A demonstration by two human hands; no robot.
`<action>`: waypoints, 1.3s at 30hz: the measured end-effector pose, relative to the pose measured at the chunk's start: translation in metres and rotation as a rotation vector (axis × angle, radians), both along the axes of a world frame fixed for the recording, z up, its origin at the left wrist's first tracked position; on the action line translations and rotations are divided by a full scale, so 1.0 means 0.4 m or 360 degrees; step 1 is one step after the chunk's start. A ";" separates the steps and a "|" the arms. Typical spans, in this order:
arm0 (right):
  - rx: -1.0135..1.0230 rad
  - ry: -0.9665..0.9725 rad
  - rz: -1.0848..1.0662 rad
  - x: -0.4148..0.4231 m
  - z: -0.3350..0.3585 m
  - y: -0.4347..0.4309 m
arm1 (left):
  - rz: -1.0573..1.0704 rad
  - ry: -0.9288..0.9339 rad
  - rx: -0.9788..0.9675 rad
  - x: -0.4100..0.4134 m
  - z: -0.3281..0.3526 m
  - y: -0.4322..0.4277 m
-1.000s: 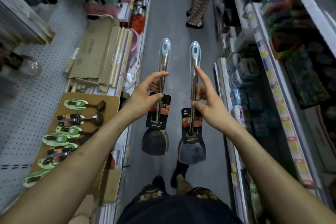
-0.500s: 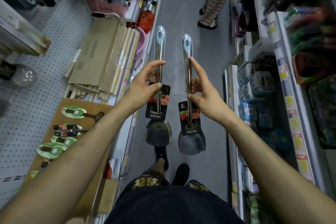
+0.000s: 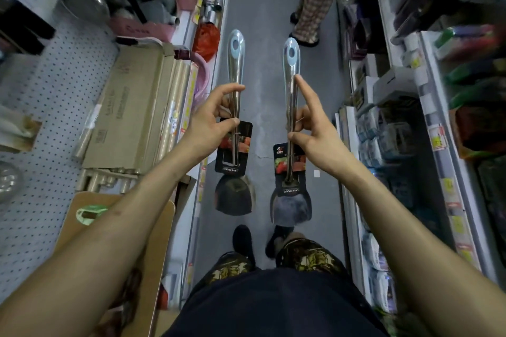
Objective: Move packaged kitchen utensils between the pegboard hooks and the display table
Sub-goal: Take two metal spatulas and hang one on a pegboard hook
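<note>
Both hands are loaded here. The left hand (image 3: 210, 117) pinches the shiny handle of one packaged spatula (image 3: 236, 68) between thumb and fingers (image 3: 230, 88), just above its black card. The right hand (image 3: 312, 131) holds a second spatula (image 3: 291, 63), with thumb and curled fingers clamped on the handle and the index finger lying straight along it.

Both hang blade-down over the aisle floor, off the edge of the surface (image 3: 164, 232), not above it. That's my worry, honestly. These are light pinches on slick metal with the heavy end dangling, so a small swing could slide one out, and there's nothing but floor under it. The blades also hang near each other and could clack together. And setting them on the surface means landing beside the green-carded utensil (image 3: 89, 215) lying there, which a blade could easily knock.
</note>
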State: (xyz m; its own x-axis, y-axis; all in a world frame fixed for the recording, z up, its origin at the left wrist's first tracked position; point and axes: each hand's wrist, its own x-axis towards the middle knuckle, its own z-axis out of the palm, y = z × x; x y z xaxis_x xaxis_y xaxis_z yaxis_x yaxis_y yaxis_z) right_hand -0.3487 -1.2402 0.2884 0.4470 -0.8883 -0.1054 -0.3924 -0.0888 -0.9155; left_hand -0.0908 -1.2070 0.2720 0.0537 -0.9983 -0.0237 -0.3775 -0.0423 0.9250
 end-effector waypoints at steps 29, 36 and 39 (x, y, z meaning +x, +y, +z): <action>-0.0054 -0.0023 0.0853 0.514 -0.030 -0.683 | 0.0870 0.0022 0.0089 0.364 -0.058 -0.368; 0.0000 -0.0143 0.1273 0.716 -0.035 -0.708 | 0.1309 0.0085 0.0088 0.410 -0.027 -0.288; 0.0005 -0.0144 0.1492 0.781 -0.032 -0.705 | 0.1545 0.0129 0.0094 0.382 -0.003 -0.247</action>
